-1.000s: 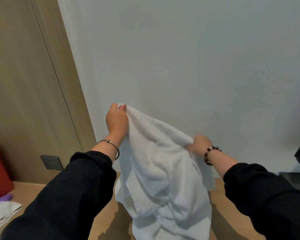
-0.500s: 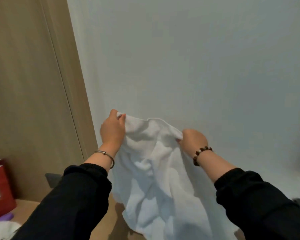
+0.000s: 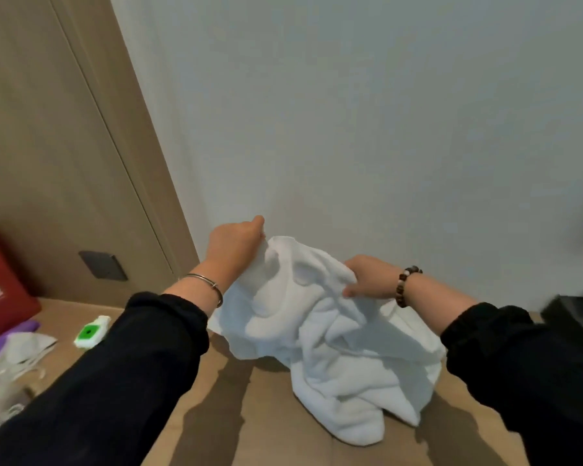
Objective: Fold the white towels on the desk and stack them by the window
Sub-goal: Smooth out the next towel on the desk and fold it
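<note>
Hands (image 3: 238,242) gripping crumpled towel (image 3: 334,334), hanging downward

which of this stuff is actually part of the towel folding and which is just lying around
Part of the job: white towel, gripped by left hand and right hand; desk under it.
Lying about: red box, green-and-white packet, purple item, black object at right edge.

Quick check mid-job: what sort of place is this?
Likely a hotel or guest room, though I can't be sure: a wooden desk set against a plain white wall, wood panelling with a dark wall plate, and a crumpled white towel.
</note>
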The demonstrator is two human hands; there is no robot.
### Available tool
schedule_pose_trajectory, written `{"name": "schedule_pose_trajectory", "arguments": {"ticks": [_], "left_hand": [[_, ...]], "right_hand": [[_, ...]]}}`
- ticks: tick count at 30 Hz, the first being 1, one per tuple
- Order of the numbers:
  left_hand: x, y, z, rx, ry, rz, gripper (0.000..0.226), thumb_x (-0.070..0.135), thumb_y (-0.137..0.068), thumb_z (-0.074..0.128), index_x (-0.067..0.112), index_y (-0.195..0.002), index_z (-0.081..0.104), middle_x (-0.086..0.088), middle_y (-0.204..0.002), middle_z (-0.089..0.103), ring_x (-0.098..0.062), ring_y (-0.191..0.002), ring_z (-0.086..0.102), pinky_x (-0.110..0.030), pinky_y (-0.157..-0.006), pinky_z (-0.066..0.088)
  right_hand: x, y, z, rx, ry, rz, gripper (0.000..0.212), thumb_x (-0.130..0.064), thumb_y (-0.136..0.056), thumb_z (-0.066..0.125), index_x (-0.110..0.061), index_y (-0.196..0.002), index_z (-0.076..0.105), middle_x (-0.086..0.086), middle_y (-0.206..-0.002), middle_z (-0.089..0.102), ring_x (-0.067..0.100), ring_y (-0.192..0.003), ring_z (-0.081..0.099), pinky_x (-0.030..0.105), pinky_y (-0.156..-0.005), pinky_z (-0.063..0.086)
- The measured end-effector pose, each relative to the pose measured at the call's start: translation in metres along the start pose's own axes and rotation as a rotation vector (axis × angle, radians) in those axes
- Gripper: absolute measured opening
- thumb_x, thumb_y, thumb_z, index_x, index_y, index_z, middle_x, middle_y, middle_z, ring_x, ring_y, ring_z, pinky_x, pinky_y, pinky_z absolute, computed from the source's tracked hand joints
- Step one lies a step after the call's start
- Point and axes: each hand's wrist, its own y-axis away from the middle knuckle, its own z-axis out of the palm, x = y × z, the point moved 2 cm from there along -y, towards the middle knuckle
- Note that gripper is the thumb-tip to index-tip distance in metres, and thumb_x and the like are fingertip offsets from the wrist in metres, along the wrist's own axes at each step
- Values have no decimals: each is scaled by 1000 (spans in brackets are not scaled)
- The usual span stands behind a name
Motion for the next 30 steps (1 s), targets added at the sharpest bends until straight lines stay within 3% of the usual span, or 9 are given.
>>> {"name": "schedule_pose_trajectory", "arguments": {"ticks": [5,8,10,13,15,17,19,25,30], "left_hand": [[2,25,42,-475,-324,29,26,12,-97,40,16,-112,59,-4,-108,66,-27,-101,63,-31,-69,41],[-13,41,46,-552,-322,-208,25,16,-92,47,19,-108,65,0,-106,67,-24,-100,64,-28,-70,40],[-18,42,43,-504,-314,-213,36,18,-91,49,20,-126,52,-3,-119,59,-26,-111,56,-32,-80,43],[20,37,29,-531,177,148,83,17,-80,59,27,-150,15,-6,-147,32,-26,-135,30,-43,-106,32],[53,36,16,-602,519,207,82,19,-76,63,29,-147,25,-3,-138,46,-22,-124,43,-38,-103,37],[71,32,12,-545,541,207,48,22,-80,64,23,-127,55,-2,-114,63,-22,-104,57,-31,-85,45],[72,29,11,-437,402,194,20,26,-87,59,15,-101,68,-7,-97,64,-28,-92,59,-34,-74,44],[53,45,24,-253,324,227,21,14,-90,51,16,-99,69,-9,-92,59,-32,-87,58,-35,-66,40],[31,45,26,-184,403,145,27,8,-87,51,17,-105,70,-7,-103,69,-28,-96,62,-30,-73,39]], "right_hand": [[7,6,23,331,301,18,11,-18,-91,53,-13,-99,46,11,-94,63,32,-80,58,31,-58,32],[0,16,29,466,420,-63,9,-9,-88,49,-15,-92,43,9,-87,60,34,-72,58,31,-53,28],[-6,19,33,487,411,-99,9,-7,-86,50,-13,-92,46,10,-84,60,37,-70,57,32,-53,27],[-17,17,33,488,329,-128,6,-11,-88,51,-12,-93,48,10,-81,61,36,-67,56,32,-53,28],[-25,15,32,497,237,-160,5,-16,-89,52,-13,-93,49,10,-77,62,33,-64,54,32,-53,26],[-31,16,31,511,177,-208,8,-19,-88,56,-13,-92,51,9,-75,62,33,-64,54,31,-53,25],[-32,18,31,494,183,-232,13,-23,-87,59,-15,-89,49,7,-75,61,33,-65,54,32,-53,26],[9,21,28,135,-46,-54,44,-38,-72,79,-23,-66,38,-8,-64,43,9,-57,38,25,-49,25],[51,25,51,81,42,95,20,-32,-82,69,-17,-83,56,1,-86,59,22,-80,54,27,-63,31]]}}
